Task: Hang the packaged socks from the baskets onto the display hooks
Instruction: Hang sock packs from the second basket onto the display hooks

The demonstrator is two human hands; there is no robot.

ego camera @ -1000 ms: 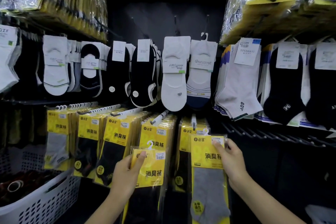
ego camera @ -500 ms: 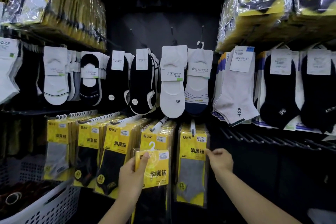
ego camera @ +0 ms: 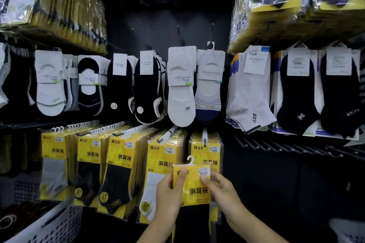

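Sock pack (ego camera: 194,185) sits lower centre of frame, pinched between my left hand (ego camera: 169,193) and right hand (ego camera: 222,188). Its hanger hook (ego camera: 190,160) is free, below the display hook (ego camera: 204,137).

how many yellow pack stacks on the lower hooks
5, left to right: grey stack, black stack, second black stack, white stack, rightmost stack. More may hide far left.
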